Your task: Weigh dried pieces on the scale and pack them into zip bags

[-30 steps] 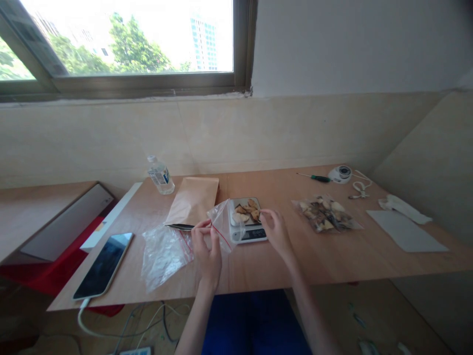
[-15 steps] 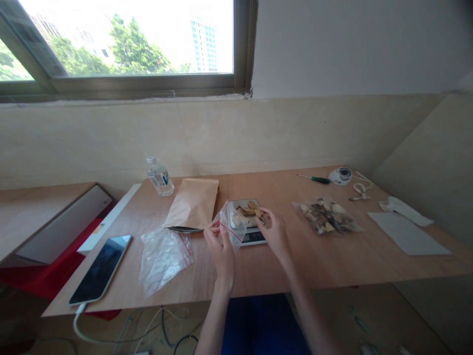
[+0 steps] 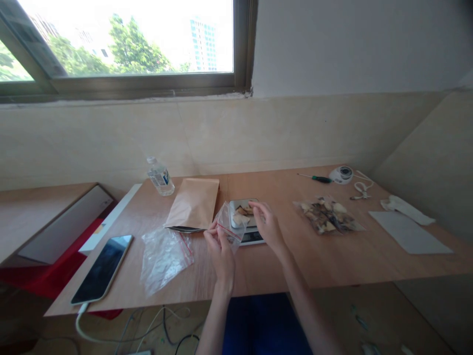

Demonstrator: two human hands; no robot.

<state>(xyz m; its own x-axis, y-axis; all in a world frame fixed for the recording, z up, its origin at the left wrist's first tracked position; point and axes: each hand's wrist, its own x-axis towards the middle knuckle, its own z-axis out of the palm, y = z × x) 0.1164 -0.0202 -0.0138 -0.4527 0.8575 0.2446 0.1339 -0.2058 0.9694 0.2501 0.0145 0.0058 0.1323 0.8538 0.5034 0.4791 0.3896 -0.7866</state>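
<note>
My left hand (image 3: 219,245) pinches the rim of a small clear zip bag (image 3: 229,223) with a red seal line, held upright in front of a small digital scale (image 3: 244,223). Tan dried slices (image 3: 244,210) lie on the scale's platform. My right hand (image 3: 266,223) reaches over the scale, fingers curled at the slices beside the bag's mouth; what they grip is hidden. A pale piece shows inside the bag.
A pile of clear zip bags (image 3: 162,255) lies left of my hands. A brown paper pouch (image 3: 194,202), a water bottle (image 3: 160,176), a phone (image 3: 99,268) on a cable, a bag of dried slices (image 3: 327,214), a screwdriver (image 3: 315,178) and white paper (image 3: 409,232) share the wooden table (image 3: 332,256).
My left hand moved the bag right, closer to the scale. My right hand shifted left from the scale's right edge over the platform, toward the bag's mouth.
</note>
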